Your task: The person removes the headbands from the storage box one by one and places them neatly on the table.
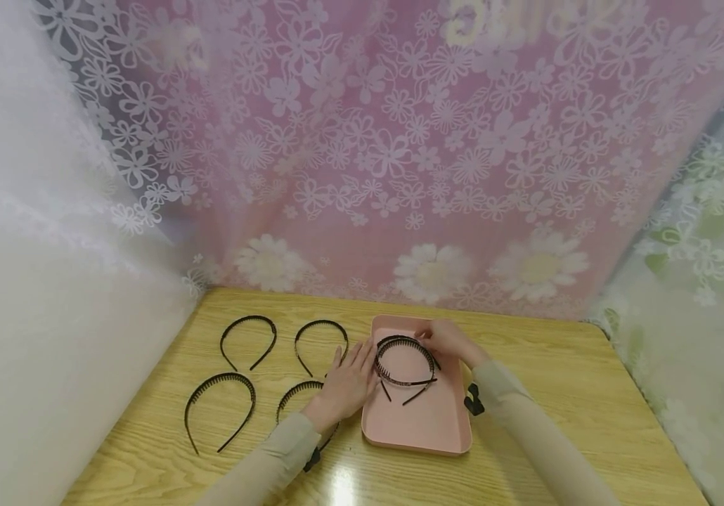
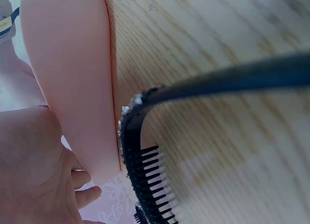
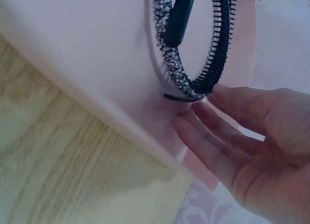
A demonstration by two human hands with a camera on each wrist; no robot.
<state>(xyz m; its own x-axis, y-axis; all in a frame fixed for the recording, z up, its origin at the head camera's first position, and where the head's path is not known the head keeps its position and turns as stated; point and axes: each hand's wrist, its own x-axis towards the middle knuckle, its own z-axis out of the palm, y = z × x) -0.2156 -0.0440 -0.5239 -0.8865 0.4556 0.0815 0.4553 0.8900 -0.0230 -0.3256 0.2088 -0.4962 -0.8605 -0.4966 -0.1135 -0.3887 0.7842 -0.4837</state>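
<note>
Black toothed headbands (image 3: 169, 59), one edged with sparkly stones, lie overlapping inside a shallow pink tray (image 1: 419, 430). My right hand (image 1: 453, 343) is over the tray's far right part, and its thumb and fingers pinch the curved part of a headband, as the right wrist view shows. With fingers extended, my left hand (image 1: 348, 388) rests at the tray's left rim. Beneath that forearm, a headband (image 2: 133, 146) with teeth and stones lies on the table, partly hidden in the head view. The left fingertips are partly out of sight behind the tray wall in the left wrist view.
More black headbands lie left of the tray on the wooden table (image 1: 526, 422): one at the far left (image 1: 248, 318), one beside it (image 1: 322, 322), and one nearer (image 1: 223, 375). A pink flowered curtain (image 1: 362, 176) hangs behind, with pale sheets at both sides.
</note>
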